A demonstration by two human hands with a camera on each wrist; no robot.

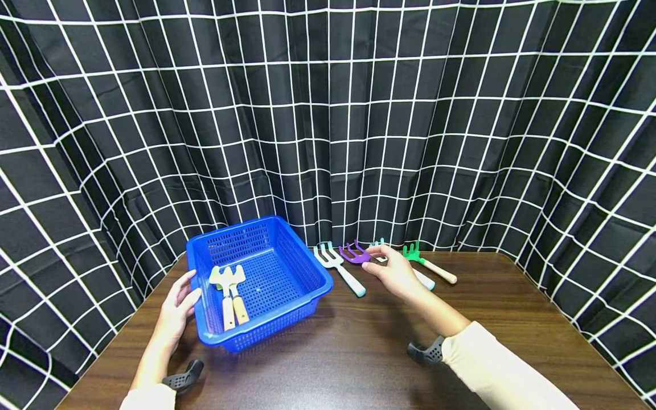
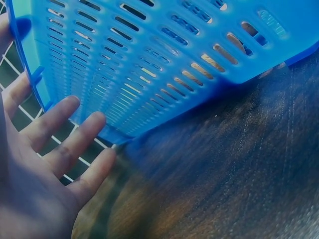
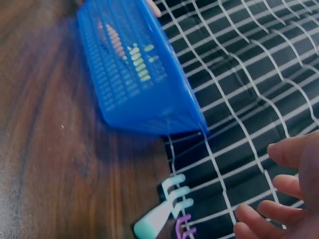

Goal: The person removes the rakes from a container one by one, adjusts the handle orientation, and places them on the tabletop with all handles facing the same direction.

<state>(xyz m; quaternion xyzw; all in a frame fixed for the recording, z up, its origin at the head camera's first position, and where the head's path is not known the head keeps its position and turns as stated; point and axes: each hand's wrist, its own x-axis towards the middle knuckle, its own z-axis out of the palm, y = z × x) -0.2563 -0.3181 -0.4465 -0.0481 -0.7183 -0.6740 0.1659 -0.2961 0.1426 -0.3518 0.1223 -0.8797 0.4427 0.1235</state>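
Observation:
My left hand (image 1: 174, 313) grips the left rim of a blue plastic basket (image 1: 302, 299), its thumb at the rim and its fingers (image 2: 89, 129) along the outer wall. Inside the basket lie small garden forks (image 1: 228, 307) with pale yellow-green heads and wooden handles. My right hand (image 1: 397, 273) hovers over the purple hand fork (image 1: 360, 257), thumb and fingers apart, holding nothing. Its handle is hidden under the hand. To its left lies a white and mint hand fork (image 1: 348, 279); another pale blue-and-white fork (image 1: 424, 279) is partly covered by my right hand.
A green hand rake (image 1: 411, 254) with a wooden handle lies to the right of my right hand. The brown wooden table (image 1: 353, 353) ends at a black curtain (image 1: 328, 142) with a white grid. Black wrist mounts (image 1: 427, 350) sit on both arms.

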